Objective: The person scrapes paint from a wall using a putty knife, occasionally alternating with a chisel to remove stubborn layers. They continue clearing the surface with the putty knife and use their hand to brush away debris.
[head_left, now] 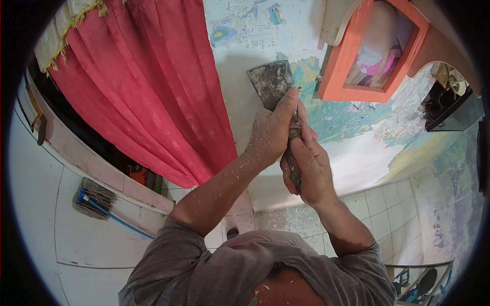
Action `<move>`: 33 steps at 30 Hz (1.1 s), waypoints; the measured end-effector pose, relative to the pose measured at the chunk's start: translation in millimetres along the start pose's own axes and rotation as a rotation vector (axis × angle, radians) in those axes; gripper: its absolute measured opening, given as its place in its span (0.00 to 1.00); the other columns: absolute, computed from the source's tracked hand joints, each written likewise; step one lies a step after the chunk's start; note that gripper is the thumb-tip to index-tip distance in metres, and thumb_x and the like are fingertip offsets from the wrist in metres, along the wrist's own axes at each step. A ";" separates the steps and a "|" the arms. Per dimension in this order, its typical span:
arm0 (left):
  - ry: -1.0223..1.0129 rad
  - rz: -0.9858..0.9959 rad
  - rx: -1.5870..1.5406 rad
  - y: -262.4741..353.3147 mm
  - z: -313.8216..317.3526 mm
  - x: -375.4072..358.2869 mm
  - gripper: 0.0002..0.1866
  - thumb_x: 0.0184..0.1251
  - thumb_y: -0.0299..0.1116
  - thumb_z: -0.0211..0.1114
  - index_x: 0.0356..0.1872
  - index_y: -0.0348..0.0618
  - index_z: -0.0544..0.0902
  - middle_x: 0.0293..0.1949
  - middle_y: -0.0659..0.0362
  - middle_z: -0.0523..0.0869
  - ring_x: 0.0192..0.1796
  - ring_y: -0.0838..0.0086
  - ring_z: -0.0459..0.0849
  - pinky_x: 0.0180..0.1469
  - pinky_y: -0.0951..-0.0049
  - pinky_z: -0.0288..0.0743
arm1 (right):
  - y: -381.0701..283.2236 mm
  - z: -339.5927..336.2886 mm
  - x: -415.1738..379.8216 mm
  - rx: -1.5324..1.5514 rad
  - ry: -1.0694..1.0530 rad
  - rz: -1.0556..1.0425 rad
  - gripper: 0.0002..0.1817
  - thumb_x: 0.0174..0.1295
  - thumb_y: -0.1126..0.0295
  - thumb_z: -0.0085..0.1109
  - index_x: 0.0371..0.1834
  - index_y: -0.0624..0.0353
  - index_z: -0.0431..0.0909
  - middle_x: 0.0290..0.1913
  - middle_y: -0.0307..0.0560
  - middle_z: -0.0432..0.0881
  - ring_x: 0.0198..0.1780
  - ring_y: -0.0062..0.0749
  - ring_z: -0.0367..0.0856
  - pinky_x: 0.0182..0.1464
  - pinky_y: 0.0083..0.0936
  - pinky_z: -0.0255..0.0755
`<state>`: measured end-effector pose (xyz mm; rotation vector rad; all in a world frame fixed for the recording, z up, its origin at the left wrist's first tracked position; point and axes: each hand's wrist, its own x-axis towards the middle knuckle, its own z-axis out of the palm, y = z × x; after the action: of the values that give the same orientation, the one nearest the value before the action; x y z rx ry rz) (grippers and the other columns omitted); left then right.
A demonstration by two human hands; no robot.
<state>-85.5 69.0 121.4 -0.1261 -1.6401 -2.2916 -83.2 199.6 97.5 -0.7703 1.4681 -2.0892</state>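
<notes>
Both hands are closed on a paint scraper (271, 83), a wide flat blade smeared with old paint and dust. My left hand (274, 126) grips it just below the blade, thumb laid along the blade's base. Lower down, my right hand (312, 171) wraps round the worn handle. The blade points up and slightly left, overlapping the wall (337, 120), where patches of green, blue and yellow show through flaking white paint. Small pale flakes cling to both forearms.
A red curtain (148, 97) hangs at the left. An orange picture frame (331, 76) is close at the right, near a dark glass-sided box (449, 109). A mop (94, 199) with a blue handle stands lower left. Debris (291, 218) lies on the tiled floor (385, 214).
</notes>
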 end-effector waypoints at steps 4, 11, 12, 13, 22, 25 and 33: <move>-0.003 -0.006 0.003 -15.3 -0.9 -9.0 0.25 0.80 0.51 0.49 0.32 0.38 0.77 0.21 0.55 0.83 0.26 0.68 0.86 0.33 0.69 0.82 | 14.5 -3.0 -14.1 0.047 0.028 -0.012 0.24 0.78 0.58 0.43 0.69 0.60 0.63 0.24 0.41 0.74 0.15 0.20 0.66 0.14 0.17 0.60; -0.031 0.026 0.108 15.1 -1.6 10.1 0.29 0.77 0.59 0.48 0.33 0.39 0.76 0.22 0.55 0.81 0.29 0.66 0.86 0.37 0.66 0.81 | -2.2 8.7 7.4 -0.027 0.051 -0.043 0.17 0.78 0.58 0.43 0.56 0.59 0.72 0.22 0.39 0.74 0.15 0.20 0.67 0.15 0.18 0.59; -0.035 0.028 0.105 14.8 -1.6 6.7 0.29 0.77 0.59 0.48 0.33 0.39 0.76 0.22 0.55 0.81 0.29 0.66 0.86 0.37 0.66 0.81 | 3.2 7.1 4.3 -0.031 0.054 -0.046 0.17 0.78 0.58 0.43 0.56 0.59 0.72 0.22 0.39 0.74 0.15 0.20 0.67 0.15 0.18 0.59; -0.041 -0.008 0.108 12.2 -1.4 0.9 0.29 0.77 0.59 0.49 0.34 0.39 0.76 0.22 0.55 0.81 0.29 0.66 0.86 0.36 0.66 0.80 | 10.7 4.0 -2.7 -0.025 0.064 -0.048 0.16 0.78 0.58 0.43 0.52 0.60 0.73 0.22 0.39 0.74 0.15 0.20 0.67 0.15 0.18 0.59; -0.059 0.094 0.086 40.0 5.5 16.2 0.27 0.75 0.58 0.54 0.35 0.39 0.77 0.21 0.54 0.80 0.28 0.65 0.85 0.32 0.66 0.81 | -24.9 20.5 10.5 -0.022 0.026 -0.087 0.26 0.78 0.57 0.44 0.71 0.62 0.64 0.24 0.40 0.74 0.16 0.20 0.67 0.16 0.18 0.57; -0.041 0.079 0.018 20.1 1.1 8.7 0.26 0.75 0.56 0.56 0.34 0.39 0.77 0.20 0.53 0.80 0.27 0.65 0.85 0.30 0.66 0.80 | -5.4 24.3 -11.8 0.011 0.096 -0.158 0.28 0.78 0.58 0.44 0.76 0.59 0.60 0.24 0.39 0.74 0.17 0.18 0.66 0.18 0.15 0.57; -0.042 0.066 0.058 17.9 -0.9 6.8 0.25 0.76 0.54 0.56 0.32 0.39 0.76 0.18 0.54 0.79 0.22 0.65 0.83 0.28 0.66 0.80 | 2.7 25.0 -14.2 0.015 0.120 -0.106 0.28 0.78 0.64 0.43 0.79 0.57 0.57 0.24 0.37 0.73 0.18 0.14 0.63 0.19 0.14 0.57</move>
<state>-86.3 61.6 139.0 -0.2128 -1.6962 -2.2047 -55.6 191.0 99.2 -0.7431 1.5025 -2.2578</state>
